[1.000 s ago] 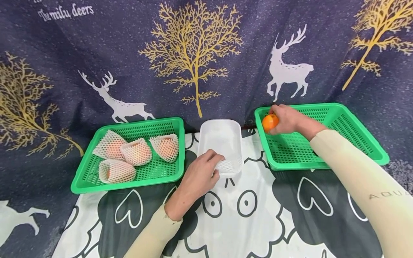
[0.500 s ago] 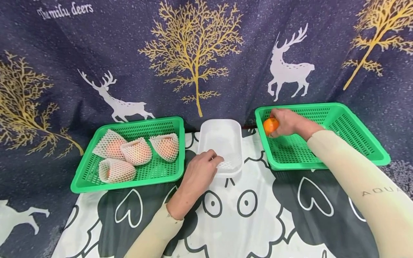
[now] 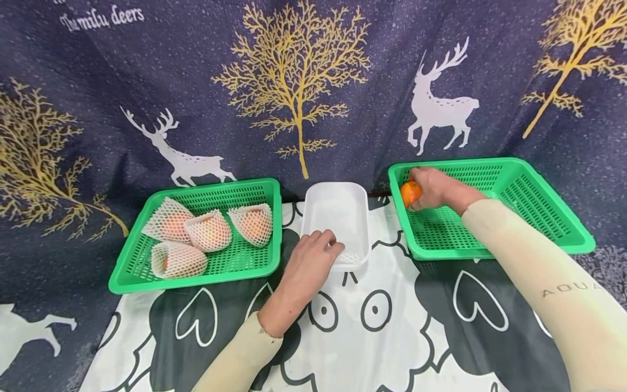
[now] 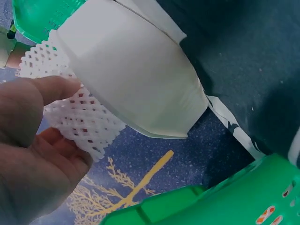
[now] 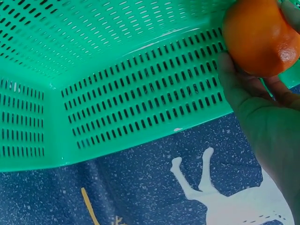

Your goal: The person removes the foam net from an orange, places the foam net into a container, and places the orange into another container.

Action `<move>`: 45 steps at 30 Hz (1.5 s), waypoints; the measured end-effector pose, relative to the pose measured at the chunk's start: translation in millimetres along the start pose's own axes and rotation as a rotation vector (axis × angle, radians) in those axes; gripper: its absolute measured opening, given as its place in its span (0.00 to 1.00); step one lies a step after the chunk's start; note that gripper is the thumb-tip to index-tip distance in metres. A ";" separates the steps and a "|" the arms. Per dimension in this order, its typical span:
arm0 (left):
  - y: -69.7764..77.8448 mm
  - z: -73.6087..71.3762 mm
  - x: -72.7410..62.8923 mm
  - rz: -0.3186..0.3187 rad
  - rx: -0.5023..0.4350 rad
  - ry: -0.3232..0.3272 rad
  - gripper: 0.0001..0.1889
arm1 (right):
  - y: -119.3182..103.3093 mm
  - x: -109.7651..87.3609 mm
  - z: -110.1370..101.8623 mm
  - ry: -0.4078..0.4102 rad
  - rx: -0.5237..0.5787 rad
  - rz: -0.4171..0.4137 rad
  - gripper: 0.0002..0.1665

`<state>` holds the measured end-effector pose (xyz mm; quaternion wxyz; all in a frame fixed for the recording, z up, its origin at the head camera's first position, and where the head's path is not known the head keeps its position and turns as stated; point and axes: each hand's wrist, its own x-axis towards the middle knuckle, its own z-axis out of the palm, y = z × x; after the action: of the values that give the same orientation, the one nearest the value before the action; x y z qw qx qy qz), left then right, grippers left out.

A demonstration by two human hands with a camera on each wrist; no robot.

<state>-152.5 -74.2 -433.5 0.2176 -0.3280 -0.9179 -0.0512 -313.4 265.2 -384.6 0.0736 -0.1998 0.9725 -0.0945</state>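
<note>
My left hand (image 3: 313, 258) is at the near left corner of a white plastic tray (image 3: 338, 209). In the left wrist view its thumb lies on a white foam net sleeve (image 4: 89, 119), with curled fingers on the other side. The sleeve stands above the rim of the tray; from the head view only part of the sleeve (image 3: 350, 257) shows past the hand. My right hand (image 3: 431, 188) grips an orange (image 3: 410, 194) inside the right green basket (image 3: 490, 253), close to its left wall. Thumb and fingers wrap the orange in the right wrist view.
In the left green basket (image 3: 196, 281) lie several fruits in foam nets, such as a netted fruit (image 3: 209, 231). The tray stands between the two baskets on a black and white patterned cloth (image 3: 392, 348). A dark blue curtain (image 3: 352, 130) hangs behind.
My right hand, with the orange, has dipped slightly lower inside the right basket. My left hand's fingers have shifted, and less of the net sleeve shows in the head view.
</note>
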 end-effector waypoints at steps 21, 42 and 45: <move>8.3 -6.3 -3.4 -0.037 -0.068 -0.085 0.18 | 5.3 2.4 8.7 -0.030 -0.050 0.001 0.41; 4.6 -11.9 -6.4 -0.065 -0.041 -0.075 0.25 | 7.9 0.0 13.4 -0.003 -0.042 0.006 0.44; 4.6 -13.1 -7.0 -0.073 -0.034 -0.076 0.25 | 7.0 -0.8 10.7 -0.011 -0.039 0.002 0.46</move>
<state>-140.0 -77.8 -425.0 0.1749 -0.2996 -0.9358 -0.0621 -313.4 270.2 -396.4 0.0749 -0.2006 0.9739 -0.0745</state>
